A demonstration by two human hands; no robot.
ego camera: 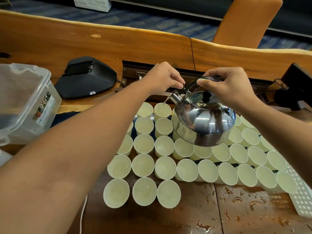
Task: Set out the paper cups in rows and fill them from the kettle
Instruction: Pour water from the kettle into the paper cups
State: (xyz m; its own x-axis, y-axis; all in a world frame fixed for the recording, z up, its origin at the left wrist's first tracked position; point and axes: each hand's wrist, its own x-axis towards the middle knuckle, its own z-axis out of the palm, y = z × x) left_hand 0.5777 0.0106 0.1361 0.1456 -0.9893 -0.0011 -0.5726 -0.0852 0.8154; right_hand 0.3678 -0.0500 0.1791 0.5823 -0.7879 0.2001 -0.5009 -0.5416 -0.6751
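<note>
A shiny steel kettle (202,122) hangs tilted above the rows of pale paper cups (164,146). My right hand (229,88) grips its black handle from above. My left hand (164,78) pinches the small black lever by the spout. A thin stream of water runs from the spout into a cup in the back row (162,110). Several cups on the left hold water. Cups under the kettle are hidden.
A clear plastic box (25,102) stands at the left. A black conference phone (86,78) sits behind it. A white perforated tray (302,198) lies at the right. Water drops (236,200) cover the dark table in front. A dark device (293,92) stands at far right.
</note>
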